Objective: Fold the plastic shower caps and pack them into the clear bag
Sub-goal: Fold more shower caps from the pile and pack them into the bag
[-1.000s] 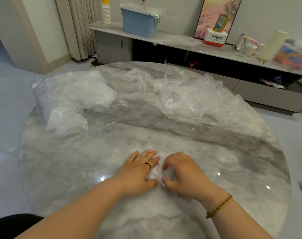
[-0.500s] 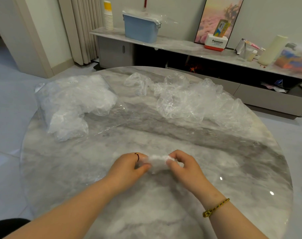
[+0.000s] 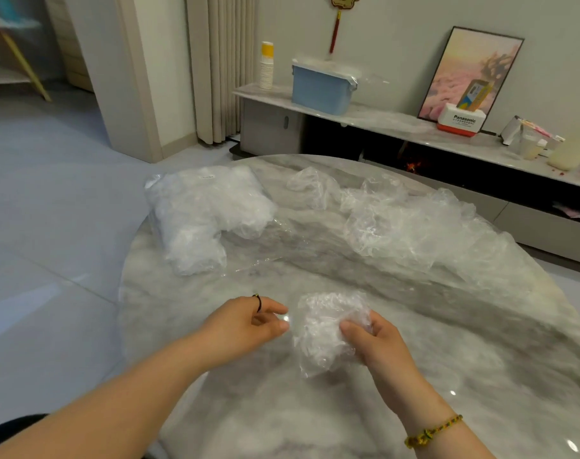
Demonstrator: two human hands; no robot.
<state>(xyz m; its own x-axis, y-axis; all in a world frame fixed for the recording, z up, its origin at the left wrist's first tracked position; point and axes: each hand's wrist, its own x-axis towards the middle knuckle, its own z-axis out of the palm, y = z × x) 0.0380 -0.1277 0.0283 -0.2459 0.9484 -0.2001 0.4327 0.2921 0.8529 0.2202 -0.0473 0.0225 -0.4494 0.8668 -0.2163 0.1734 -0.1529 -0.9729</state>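
A folded, crumpled clear shower cap (image 3: 325, 329) hangs just above the round marble table (image 3: 398, 392), gripped by my right hand (image 3: 378, 339) at its right side. My left hand (image 3: 248, 321) is a short gap to the left of the cap, fingers loosely curled, holding nothing. The clear bag (image 3: 205, 217), stuffed with white folded caps, lies at the table's far left with its mouth toward the middle. A loose pile of unfolded shower caps (image 3: 414, 223) spreads over the far right of the table.
Behind the table runs a low marble sideboard (image 3: 398, 124) with a blue bin (image 3: 321, 84), a stack of paper cups (image 3: 266, 66), a framed picture and small boxes. Grey tiled floor lies to the left.
Both hands pressed the cap on the table, then lifted it together. Now my left hand has let go and only my right hand holds it; my view has swung left.
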